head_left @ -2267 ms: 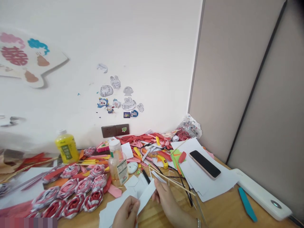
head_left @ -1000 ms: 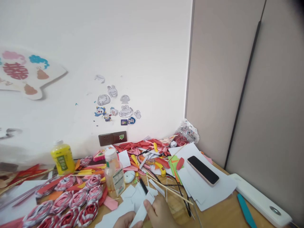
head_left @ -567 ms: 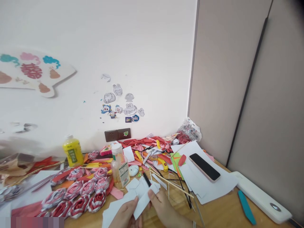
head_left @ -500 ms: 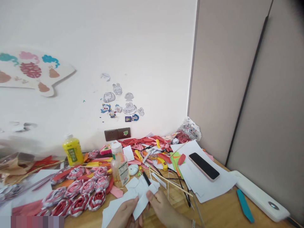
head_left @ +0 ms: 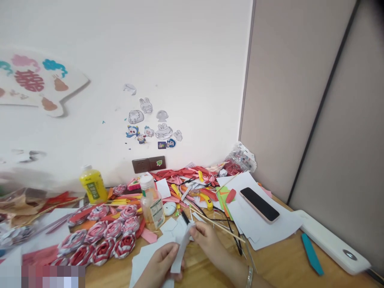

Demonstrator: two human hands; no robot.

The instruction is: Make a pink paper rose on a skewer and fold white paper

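Observation:
A narrow white paper strip (head_left: 181,250) is held between my two hands at the bottom centre. My left hand (head_left: 163,262) is closed on its lower part, with the thumb on the edge and some fingers hidden behind. The upper end is pinched between thumb and fingers of my right hand (head_left: 207,240), which wears a bracelet at the wrist. White paper sheets (head_left: 142,258) lie under and beside my left hand. Just beyond the strip are small cut white pieces (head_left: 169,225) and a black pen (head_left: 185,218).
Red-and-white paper roses (head_left: 102,251) lie at left, near a clear bottle (head_left: 152,208) and a yellow bottle (head_left: 93,186). Coloured scraps and thin sticks (head_left: 219,225) lie behind. At right are a phone (head_left: 259,204) on white sheets, a teal piece (head_left: 312,254) and a white device (head_left: 330,242).
My right hand has moved up and right, fingers now pinching the strip's upper end. The strip stands more upright and looks narrower. The camera view has shifted slightly.

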